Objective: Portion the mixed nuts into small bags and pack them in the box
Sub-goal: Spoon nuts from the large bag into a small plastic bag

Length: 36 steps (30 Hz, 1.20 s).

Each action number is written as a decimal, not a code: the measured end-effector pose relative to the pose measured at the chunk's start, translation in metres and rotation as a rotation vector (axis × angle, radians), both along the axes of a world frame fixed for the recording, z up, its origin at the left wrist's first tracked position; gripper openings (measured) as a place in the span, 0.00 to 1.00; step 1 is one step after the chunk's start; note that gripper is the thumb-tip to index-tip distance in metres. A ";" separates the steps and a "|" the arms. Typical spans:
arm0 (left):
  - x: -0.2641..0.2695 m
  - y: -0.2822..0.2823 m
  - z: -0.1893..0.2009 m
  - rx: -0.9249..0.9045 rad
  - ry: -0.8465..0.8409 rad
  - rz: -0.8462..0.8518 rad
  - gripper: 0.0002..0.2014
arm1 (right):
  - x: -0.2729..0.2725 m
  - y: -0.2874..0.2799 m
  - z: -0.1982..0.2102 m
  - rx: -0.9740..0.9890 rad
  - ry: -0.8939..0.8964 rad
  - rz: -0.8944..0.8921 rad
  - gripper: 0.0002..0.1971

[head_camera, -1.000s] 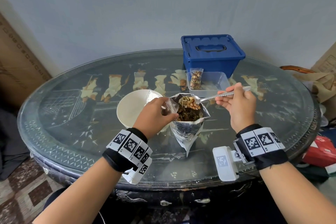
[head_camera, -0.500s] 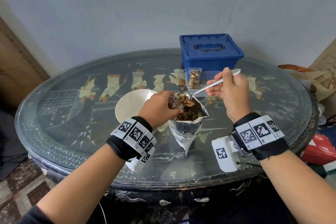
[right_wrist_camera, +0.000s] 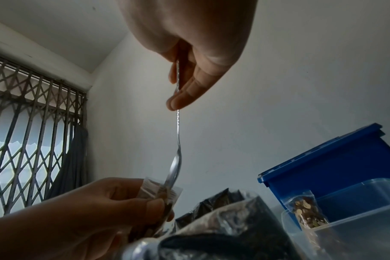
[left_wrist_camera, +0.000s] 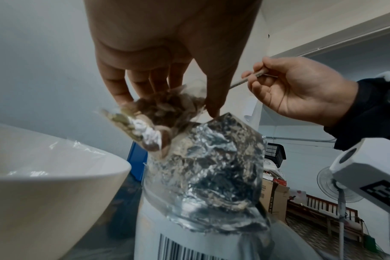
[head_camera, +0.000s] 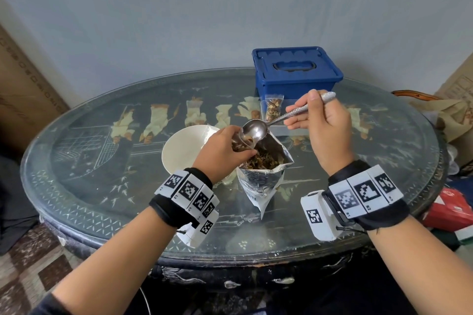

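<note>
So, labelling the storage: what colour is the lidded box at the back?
Blue, lid and body alike; the lidded box shows best in the head view.

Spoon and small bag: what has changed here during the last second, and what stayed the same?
The right hand lifted the loaded spoon from the foil bag and tipped it into the small clear bag that the left hand holds; the bowl of the spoon now looks nearly empty. Both hands kept their grips. The white bowl, the blue box and the filled bag in the clear container did not move.
</note>
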<state>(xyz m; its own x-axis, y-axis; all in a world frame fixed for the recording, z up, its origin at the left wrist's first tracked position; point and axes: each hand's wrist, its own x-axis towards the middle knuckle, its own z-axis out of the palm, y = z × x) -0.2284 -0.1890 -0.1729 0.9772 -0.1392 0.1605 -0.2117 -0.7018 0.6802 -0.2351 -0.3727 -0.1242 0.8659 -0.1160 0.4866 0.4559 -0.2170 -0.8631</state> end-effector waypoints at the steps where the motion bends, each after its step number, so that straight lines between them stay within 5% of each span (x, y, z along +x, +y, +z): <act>1: -0.001 0.001 -0.001 -0.038 -0.005 0.011 0.27 | 0.000 0.000 0.000 -0.007 -0.018 -0.001 0.15; 15: -0.011 0.008 -0.022 -0.416 -0.006 0.085 0.20 | -0.004 0.022 0.014 -0.240 -0.230 0.157 0.14; 20: -0.016 0.011 -0.023 -0.524 -0.002 0.112 0.14 | -0.003 0.020 0.014 -0.137 -0.189 0.103 0.13; 26: -0.020 0.013 -0.024 -0.545 -0.031 0.143 0.10 | 0.001 0.003 0.005 -0.021 -0.120 -0.061 0.13; 36: -0.022 0.011 -0.031 -0.455 -0.039 0.141 0.15 | 0.004 -0.007 -0.033 -0.250 -0.085 -0.099 0.18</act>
<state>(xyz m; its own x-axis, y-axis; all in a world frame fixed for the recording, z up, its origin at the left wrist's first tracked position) -0.2500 -0.1777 -0.2042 0.9734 0.0877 0.2117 -0.1675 -0.3582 0.9185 -0.2314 -0.3797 -0.1573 0.8109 -0.0653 0.5815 0.4907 -0.4654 -0.7366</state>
